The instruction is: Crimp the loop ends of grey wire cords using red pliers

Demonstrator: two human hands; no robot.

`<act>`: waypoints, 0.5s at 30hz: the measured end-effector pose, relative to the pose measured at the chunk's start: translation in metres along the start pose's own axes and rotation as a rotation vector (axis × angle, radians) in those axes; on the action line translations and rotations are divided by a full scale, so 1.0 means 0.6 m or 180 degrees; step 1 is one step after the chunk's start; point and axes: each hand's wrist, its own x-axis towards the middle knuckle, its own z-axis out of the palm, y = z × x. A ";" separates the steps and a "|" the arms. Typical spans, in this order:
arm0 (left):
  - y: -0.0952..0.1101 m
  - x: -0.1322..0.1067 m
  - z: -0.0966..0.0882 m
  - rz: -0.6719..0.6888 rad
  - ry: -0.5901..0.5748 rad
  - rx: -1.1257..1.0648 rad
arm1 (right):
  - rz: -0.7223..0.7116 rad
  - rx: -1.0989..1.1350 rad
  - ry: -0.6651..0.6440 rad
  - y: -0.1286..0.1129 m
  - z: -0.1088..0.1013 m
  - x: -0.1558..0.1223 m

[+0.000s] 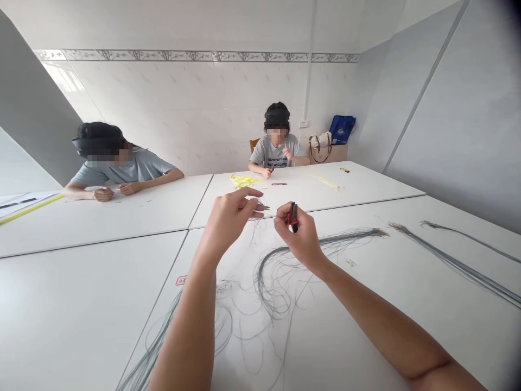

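Observation:
My left hand (pixel 234 217) is raised over the table with its fingers closed around the ends of thin wires (pixel 254 231), which hang below it. A small dark pointed tip shows by its fingertips; I cannot make out its kind. Just to the right, my right hand (pixel 300 233) is closed on small pliers (pixel 292 216) with black and red parts, jaws pointing up. Its thumb and forefinger are pinched together; anything between them is too small to tell. Beneath the hands, a loose bundle of grey wires (pixel 268 266) curves across the white table (pixel 342 326).
More grey wire bundles (pixel 456 260) lie at the right, and another (pixel 157 336) at the lower left by a red-edged label (pixel 181 280). Across the table sit two people, near yellow strands (pixel 243 181) and a dark red tool (pixel 279 184).

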 end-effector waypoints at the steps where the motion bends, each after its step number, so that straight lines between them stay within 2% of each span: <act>1: -0.004 0.002 -0.004 -0.0019 0.0090 -0.0003 | -0.0024 0.0040 -0.0045 -0.004 -0.005 0.002; 8: -0.048 0.018 -0.039 -0.0116 0.0761 0.0320 | -0.0007 0.0913 -0.0999 -0.041 -0.072 0.022; 11: -0.075 0.028 -0.050 -0.0213 0.0888 0.0537 | -0.0123 0.1410 -0.1039 -0.068 -0.108 0.026; 15: -0.106 0.038 -0.057 -0.0383 0.0793 0.0549 | -0.0377 0.1756 -0.0836 -0.119 -0.151 0.027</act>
